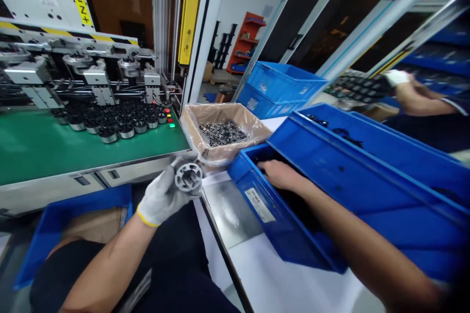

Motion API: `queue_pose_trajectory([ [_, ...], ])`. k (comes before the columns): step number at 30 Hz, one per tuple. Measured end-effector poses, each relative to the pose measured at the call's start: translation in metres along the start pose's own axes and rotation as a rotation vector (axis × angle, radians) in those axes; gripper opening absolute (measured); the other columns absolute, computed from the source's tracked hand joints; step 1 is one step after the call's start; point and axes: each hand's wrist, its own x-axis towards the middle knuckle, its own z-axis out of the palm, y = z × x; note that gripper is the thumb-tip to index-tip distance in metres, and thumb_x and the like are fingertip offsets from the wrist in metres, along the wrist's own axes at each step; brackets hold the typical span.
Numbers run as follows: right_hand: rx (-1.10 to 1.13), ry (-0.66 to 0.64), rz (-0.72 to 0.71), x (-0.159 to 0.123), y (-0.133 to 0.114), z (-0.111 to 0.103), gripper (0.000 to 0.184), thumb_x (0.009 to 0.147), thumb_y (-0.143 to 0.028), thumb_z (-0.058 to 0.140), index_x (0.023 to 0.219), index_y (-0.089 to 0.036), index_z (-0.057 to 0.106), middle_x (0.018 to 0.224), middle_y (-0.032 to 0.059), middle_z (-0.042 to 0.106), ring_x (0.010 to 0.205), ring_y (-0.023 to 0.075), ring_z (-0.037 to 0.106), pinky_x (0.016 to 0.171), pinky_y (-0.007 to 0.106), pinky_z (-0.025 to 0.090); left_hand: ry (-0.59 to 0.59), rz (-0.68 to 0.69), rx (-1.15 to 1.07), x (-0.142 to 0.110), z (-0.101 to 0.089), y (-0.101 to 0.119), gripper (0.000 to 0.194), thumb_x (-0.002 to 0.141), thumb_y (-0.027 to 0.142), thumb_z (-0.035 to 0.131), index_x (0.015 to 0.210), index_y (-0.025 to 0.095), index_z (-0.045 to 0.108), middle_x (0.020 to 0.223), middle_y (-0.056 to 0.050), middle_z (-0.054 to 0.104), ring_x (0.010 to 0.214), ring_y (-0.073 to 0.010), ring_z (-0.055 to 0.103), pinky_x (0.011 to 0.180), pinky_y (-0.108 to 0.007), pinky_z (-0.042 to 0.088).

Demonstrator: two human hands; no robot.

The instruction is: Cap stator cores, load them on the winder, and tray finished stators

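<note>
My left hand, in a white glove with a yellow cuff, is closed around a round metal motor part. Its slotted ring face is turned up toward me. My bare right hand reaches over the rim into a long blue bin. The fingertips there are lost in the dark inside, so what they touch is hidden. Just beyond both hands is a cardboard box lined with clear plastic, with many small dark metal pieces in it.
A machine with clamps stands behind a green worktop bearing a cluster of black-and-metal parts. More blue bins rise at the right. Blue crates are stacked behind. Another person's gloved hand is at far right.
</note>
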Motion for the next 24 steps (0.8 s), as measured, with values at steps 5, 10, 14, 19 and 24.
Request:
queue_pose_trajectory([
  [5, 0.102, 0.437, -0.038, -0.019, -0.026, -0.048, 0.040, 0.090, -0.019, 0.059, 0.127, -0.014, 0.072, 0.117, 0.0138, 0.076, 0.103, 0.0259, 0.073, 0.094, 0.035, 0.055, 0.014, 0.011, -0.023, -0.002, 0.006, 0.014, 0.056, 0.086, 0.056, 0.081, 0.130, 0.023, 0.073, 0.114, -0.010, 0.078, 0.096, -0.0184, 0.075, 0.075, -0.024, 0.063],
  [10, 0.478, 1.121, -0.643, -0.046, -0.085, -0.038, 0.023, 0.097, -0.017, 0.057, 0.113, -0.014, 0.074, 0.091, 0.0074, 0.075, 0.079, 0.0163, 0.069, 0.074, 0.029, 0.057, 0.016, -0.023, -0.020, -0.004, 0.008, 0.005, 0.051, 0.085, 0.055, 0.082, 0.125, 0.024, 0.076, 0.113, -0.007, 0.079, 0.104, -0.0192, 0.076, 0.081, -0.024, 0.065],
  [14, 0.586, 1.051, -0.829, -0.062, -0.115, -0.010, 0.025, 0.098, -0.013, 0.065, 0.123, -0.014, 0.067, 0.104, 0.0102, 0.078, 0.097, 0.0167, 0.075, 0.086, 0.028, 0.063, 0.060, -0.039, 0.021, -0.004, 0.001, -0.005, 0.055, 0.081, 0.060, 0.084, 0.122, 0.024, 0.077, 0.111, -0.006, 0.079, 0.101, -0.0209, 0.076, 0.081, -0.028, 0.066],
  [19, 0.617, 1.065, -0.891, -0.067, -0.120, 0.001, 0.020, 0.098, -0.010, 0.064, 0.118, -0.012, 0.068, 0.109, 0.0138, 0.072, 0.105, 0.0180, 0.072, 0.088, 0.030, 0.064, 0.043, -0.074, 0.124, 0.000, -0.003, -0.015, 0.059, 0.085, 0.064, 0.076, 0.129, 0.025, 0.073, 0.113, -0.007, 0.076, 0.093, -0.0197, 0.074, 0.076, -0.027, 0.065],
  [24, 0.567, 1.170, -0.890, -0.060, -0.125, 0.008, 0.015, 0.096, -0.009, 0.066, 0.112, -0.009, 0.068, 0.096, 0.0094, 0.068, 0.091, 0.0141, 0.068, 0.081, 0.026, 0.063, 0.038, -0.013, 0.287, -0.003, 0.003, -0.020, 0.061, 0.089, 0.064, 0.073, 0.140, 0.032, 0.067, 0.127, -0.006, 0.072, 0.093, -0.0183, 0.072, 0.072, -0.024, 0.063],
])
